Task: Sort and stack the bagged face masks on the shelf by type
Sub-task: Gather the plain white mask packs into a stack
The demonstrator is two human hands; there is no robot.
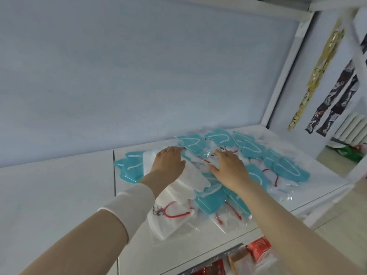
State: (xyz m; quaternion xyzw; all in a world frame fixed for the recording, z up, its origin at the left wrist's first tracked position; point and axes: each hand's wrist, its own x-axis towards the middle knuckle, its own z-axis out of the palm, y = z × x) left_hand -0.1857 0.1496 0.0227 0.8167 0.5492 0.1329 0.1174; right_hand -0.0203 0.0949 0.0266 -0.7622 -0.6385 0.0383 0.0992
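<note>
Across the white shelf [59, 195] a loose heap of bagged face masks [252, 149] spreads from the middle to the right, teal and white ones mixed in clear bags. At its left edge sits a small stack of teal masks [131, 169]. A white mask [170, 215] with red ear loops lies at the near edge. Both hands lie palm down with fingers straight, gripping nothing: the left hand [168, 159] rests on a white bag, the right hand [228, 165] on the heap's middle. Red packets [258, 249] sit on the level below.
</note>
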